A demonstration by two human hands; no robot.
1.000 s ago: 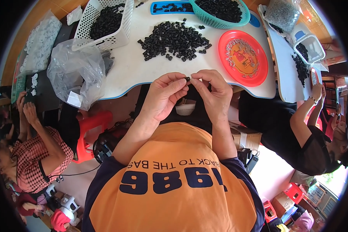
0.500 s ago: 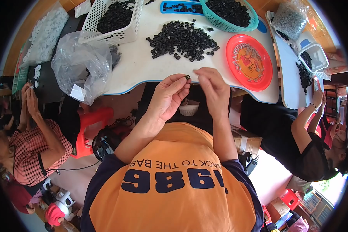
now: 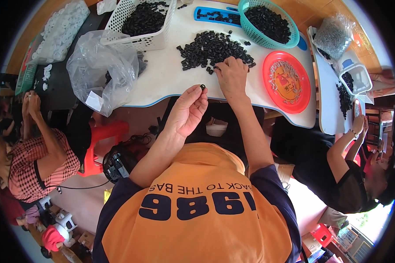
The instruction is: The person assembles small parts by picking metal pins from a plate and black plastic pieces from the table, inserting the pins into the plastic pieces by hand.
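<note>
Left hand (image 3: 188, 109) in a pinch — right hand (image 3: 231, 79) farther forward, palm down.

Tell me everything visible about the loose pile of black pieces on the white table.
The pile consists of many small, stubby black pieces that look like plastic, some slightly shiny. They lie jumbled at various angles, spread wide and low directly on the white table, with strays around the edges. The right hand has its fingertips at the near edge, apparently touching pieces there.

Bright, lower-right glare, bent edges, black rim
</note>
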